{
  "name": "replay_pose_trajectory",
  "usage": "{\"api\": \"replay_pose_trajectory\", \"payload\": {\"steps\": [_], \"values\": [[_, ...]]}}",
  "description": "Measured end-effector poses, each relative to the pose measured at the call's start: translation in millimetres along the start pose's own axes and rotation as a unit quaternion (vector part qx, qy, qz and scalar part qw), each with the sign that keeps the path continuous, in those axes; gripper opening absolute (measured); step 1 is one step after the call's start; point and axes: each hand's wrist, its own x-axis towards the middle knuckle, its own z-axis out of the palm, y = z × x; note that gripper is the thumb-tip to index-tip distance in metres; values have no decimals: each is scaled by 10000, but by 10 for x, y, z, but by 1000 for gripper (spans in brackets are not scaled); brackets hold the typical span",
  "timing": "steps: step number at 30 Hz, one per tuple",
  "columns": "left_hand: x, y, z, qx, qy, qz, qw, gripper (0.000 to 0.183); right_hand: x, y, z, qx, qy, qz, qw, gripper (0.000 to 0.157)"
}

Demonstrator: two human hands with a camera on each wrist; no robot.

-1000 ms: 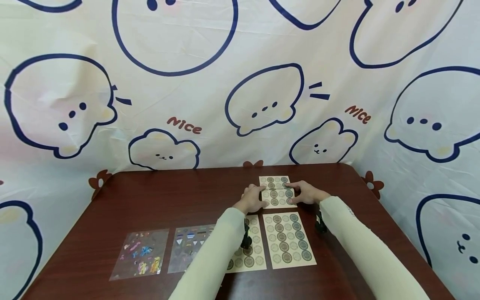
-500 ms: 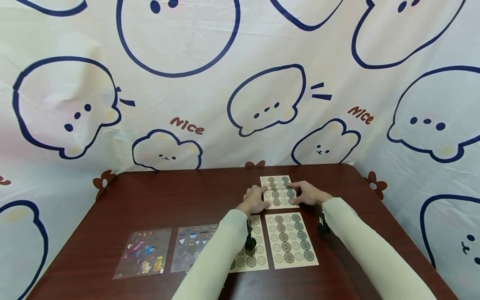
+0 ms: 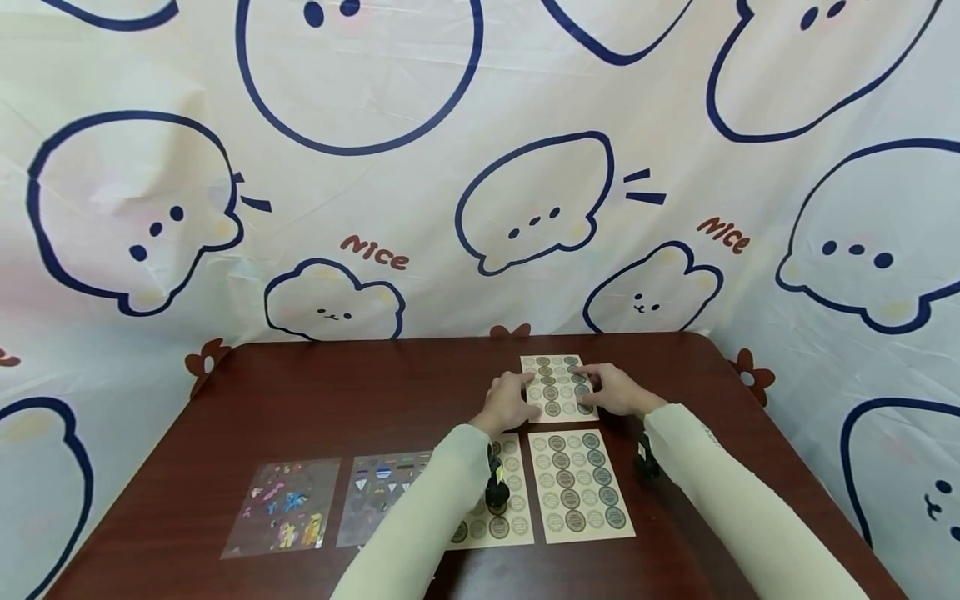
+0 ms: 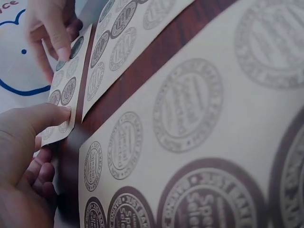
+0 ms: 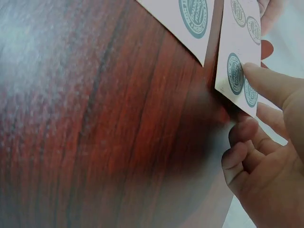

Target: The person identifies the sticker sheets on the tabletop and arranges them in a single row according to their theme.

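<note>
A cream sheet of round stickers (image 3: 557, 387) lies at the far side of the table, between the two hands. My left hand (image 3: 507, 403) pinches its left edge, thumb on the printed face; in the left wrist view that thumb (image 4: 54, 114) lies over the sheet's near corner. On the opposite edge, my right hand (image 3: 617, 390) pinches the sheet with the thumb (image 5: 266, 78) on top and other fingers behind the edge. Brown and pale round labels in rows cover the sheet.
Nearer on the dark wood table (image 3: 360, 392) lie a second sticker sheet (image 3: 581, 487) and a third (image 3: 517, 500), partly behind the left forearm. To the left are two clear sheets with small colourful stickers, one (image 3: 281, 508) farther left, one (image 3: 382, 479) beside the sleeve.
A bend across the middle of the held sticker sheet has flattened out. Both hands keep their grip at its edges, and the head view has shifted slightly.
</note>
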Motion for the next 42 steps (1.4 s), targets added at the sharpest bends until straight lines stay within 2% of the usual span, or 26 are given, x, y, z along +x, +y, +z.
{"api": "replay_pose_trajectory", "payload": {"steps": [13, 16, 25, 42], "values": [[-24, 131, -12, 410, 188, 155, 9989, 64, -51, 3, -62, 8, 362, -110, 9993, 57], [-39, 173, -31, 396, 218, 160, 9988, 63, -61, 1, -76, -13, 385, -76, 9992, 58], [-93, 240, -118, 763, 511, 179, 9956, 57, -85, -45, -108, -35, 385, -137, 9992, 61], [-202, 364, -231, 778, 763, 168, 9939, 52, -252, -203, -193, 58, 523, -421, 9977, 59]]}}
